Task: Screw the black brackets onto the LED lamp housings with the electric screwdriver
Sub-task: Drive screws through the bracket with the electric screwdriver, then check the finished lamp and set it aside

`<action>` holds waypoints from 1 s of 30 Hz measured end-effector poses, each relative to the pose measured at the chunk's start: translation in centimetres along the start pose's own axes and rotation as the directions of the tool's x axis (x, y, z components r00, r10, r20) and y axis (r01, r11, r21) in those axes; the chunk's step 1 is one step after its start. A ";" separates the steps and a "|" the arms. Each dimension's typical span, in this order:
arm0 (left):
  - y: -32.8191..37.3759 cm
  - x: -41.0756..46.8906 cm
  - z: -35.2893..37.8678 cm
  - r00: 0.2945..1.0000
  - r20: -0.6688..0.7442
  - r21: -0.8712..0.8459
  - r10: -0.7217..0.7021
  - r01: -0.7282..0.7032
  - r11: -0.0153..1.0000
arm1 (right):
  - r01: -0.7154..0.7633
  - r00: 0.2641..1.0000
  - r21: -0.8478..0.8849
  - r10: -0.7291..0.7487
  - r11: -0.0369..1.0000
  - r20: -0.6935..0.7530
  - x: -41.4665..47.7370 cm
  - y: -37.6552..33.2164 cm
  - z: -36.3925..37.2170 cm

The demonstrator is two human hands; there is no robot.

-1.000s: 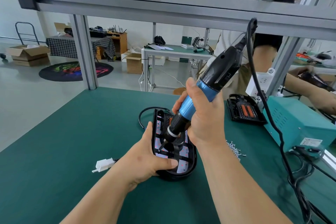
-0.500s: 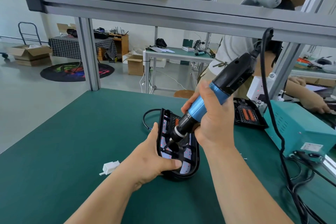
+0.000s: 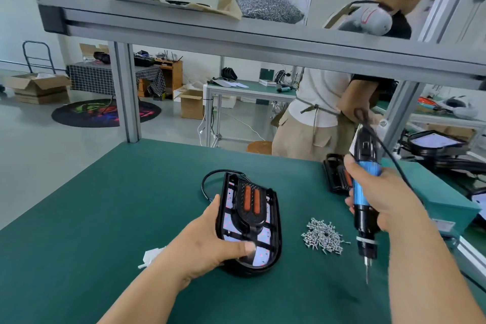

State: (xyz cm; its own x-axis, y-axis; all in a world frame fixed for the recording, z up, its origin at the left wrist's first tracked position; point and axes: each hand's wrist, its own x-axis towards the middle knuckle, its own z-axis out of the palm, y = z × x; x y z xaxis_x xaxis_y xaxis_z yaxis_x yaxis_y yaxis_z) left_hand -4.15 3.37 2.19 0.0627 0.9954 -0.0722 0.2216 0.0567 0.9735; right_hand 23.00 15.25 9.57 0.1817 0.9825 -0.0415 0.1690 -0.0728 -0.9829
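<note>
Lamp housing [image 3: 274, 221] lies at centre frame on the green worktop [image 3: 105, 218], open side up. A black bracket [image 3: 249, 218] with two orange strips is seated inside it.

Left hand [image 3: 207, 244]: grip closed on the housing's near-left edge, thumb pressed on the inner face at the lower end, fingers hidden under the rim.

Right hand [image 3: 386, 200], right of centre: grip wrapped round the blue barrel of the electric screwdriver [image 3: 366, 218]. The tool is roughly upright, bit pointing down, well clear of the housing. Cannot tell whether the bit touches the worktop.

Loose pile of screws [image 3: 323, 235] lies between housing and screwdriver. A white plug [image 3: 151, 256] lies at lower left, beside the left wrist. A second housing [image 3: 332, 176] sits behind the right hand, partly hidden. A bag of screws [image 3: 265, 2] is on the shelf, upper centre.
</note>
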 end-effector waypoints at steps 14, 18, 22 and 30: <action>-0.1 0.9 -1.5 0.889 -0.456 0.527 -0.027 0.295 0.797 | -0.065 0.998 -0.663 0.063 0.746 -0.027 2.3 5.2 0.1; 0.2 1.1 -0.3 0.915 -0.401 0.571 -0.036 0.281 0.771 | -0.028 0.999 -0.697 0.047 0.717 0.008 2.3 5.4 -0.1; 0.2 1.3 -0.4 0.916 -0.400 0.593 -0.036 0.288 0.752 | -0.025 0.999 -0.786 0.033 0.618 -0.007 2.7 5.7 -0.2; 0.8 1.5 -0.1 0.905 -0.422 0.618 -0.049 0.327 0.715 | 0.057 0.996 -0.922 0.037 0.384 0.077 2.5 2.5 -2.1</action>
State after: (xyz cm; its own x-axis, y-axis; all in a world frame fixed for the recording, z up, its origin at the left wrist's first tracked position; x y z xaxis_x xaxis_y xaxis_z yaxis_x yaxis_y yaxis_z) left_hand -3.95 4.96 2.86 -0.3652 0.9307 -0.0218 0.7803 0.3188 0.5381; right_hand 25.94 17.15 7.41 0.1124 0.9894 -0.0918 0.9681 -0.1299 -0.2141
